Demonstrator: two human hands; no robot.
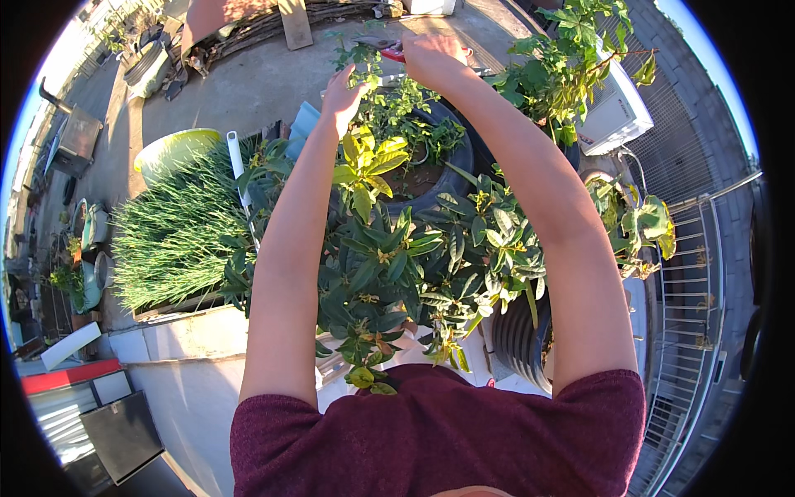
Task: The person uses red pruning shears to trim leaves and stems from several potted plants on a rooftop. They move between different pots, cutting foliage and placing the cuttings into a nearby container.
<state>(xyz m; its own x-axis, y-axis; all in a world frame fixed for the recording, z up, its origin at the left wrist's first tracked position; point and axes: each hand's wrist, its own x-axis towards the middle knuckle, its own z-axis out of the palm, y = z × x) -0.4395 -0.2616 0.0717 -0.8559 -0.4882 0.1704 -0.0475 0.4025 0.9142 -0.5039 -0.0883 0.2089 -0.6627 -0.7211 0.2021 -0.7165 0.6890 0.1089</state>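
Both my arms reach out over leafy shrubs toward a bushy green plant [394,102] growing in a black tire planter [463,177]. My right hand [435,57] is closed around red-handled pruning shears [391,52], whose grey blades point left beside the plant's upper stems. Just left of the shears, my left hand [345,93] is raised at the plant's leafy top, thumb and fingers by the leaves; whether it pinches a stem I cannot tell. Yellow-green leaves [371,163] stand up between my forearms, above a dark-leaved shrub [385,255].
A bed of thin green shoots [180,230] and a pale yellow tub [177,149] lie to the left. At the right are a white outdoor unit [615,112], a tall leafy plant [559,68] and a metal railing [689,279]. Stacked branches [261,31] lie at the far side.
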